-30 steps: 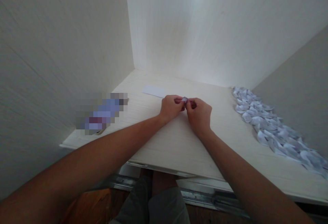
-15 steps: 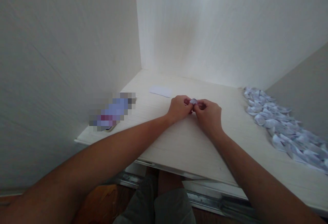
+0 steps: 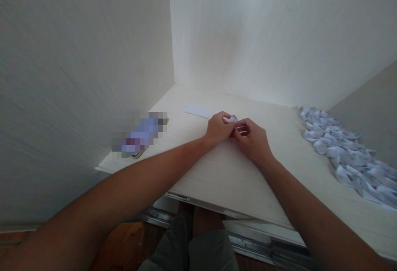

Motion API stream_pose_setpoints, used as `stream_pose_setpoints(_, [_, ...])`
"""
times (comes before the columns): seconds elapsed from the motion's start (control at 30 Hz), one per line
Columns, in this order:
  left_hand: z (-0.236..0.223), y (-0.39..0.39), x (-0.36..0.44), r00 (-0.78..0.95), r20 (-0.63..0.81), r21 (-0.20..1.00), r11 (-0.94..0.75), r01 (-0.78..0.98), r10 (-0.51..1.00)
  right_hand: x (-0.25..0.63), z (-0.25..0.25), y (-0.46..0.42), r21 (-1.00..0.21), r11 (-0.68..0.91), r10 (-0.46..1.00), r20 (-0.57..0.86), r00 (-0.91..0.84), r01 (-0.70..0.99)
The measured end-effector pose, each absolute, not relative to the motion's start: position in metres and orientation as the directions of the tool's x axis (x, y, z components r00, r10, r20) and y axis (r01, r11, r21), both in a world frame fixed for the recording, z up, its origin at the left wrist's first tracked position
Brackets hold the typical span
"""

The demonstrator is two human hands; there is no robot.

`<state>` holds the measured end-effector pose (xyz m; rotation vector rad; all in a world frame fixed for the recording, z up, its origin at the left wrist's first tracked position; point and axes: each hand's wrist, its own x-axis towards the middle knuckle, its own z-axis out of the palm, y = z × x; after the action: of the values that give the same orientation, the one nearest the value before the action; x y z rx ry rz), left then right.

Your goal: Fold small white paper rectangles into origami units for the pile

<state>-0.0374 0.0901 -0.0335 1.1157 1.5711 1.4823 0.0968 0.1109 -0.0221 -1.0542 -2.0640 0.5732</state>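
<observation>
"Pinching something, that left hand point(image 3: 220, 128)?"
"Yes, its fingers are closed on a small curled paper point(image 3: 233, 118) over the counter point(image 3: 217, 180)."
"And the right hand point(image 3: 252, 139)?"
"Just beside it, fingers half curled; I cannot tell whether they grip it. Folded papers point(image 3: 347, 151) lie at right."

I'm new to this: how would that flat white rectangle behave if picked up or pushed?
The white rectangle is probably light and bendable, as it looks thin like paper. Pushed, it would likely slide rather than roll, since it lies flat on the tabletop.
</observation>
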Motion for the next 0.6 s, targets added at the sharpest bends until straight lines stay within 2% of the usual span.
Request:
stream_pose_setpoints(0.13, [-0.033,0.09,-0.039,-0.308,0.052,0.997,-0.03,0.075,0.95,0.1,-0.025,0.116,-0.654,0.605,0.791,0.428,-0.438,0.453])
stream_pose_setpoints(0.3, [-0.022,0.086,-0.056,-0.072,0.087,0.995,-0.083,0.056,0.994,0.118,-0.024,0.134,-0.692,0.596,0.777,0.37,-0.51,0.407])
stream_pose_setpoints(0.4, [-0.017,0.087,-0.073,0.102,0.099,0.989,-0.11,0.103,0.99,0.133,-0.023,0.143,-0.73,0.578,0.752,0.302,-0.586,0.365])
stream_pose_setpoints(0.6, [-0.019,0.092,-0.088,0.272,0.117,0.958,-0.181,0.223,0.955,0.141,-0.025,0.147,-0.78,0.545,0.707,0.23,-0.669,0.308])
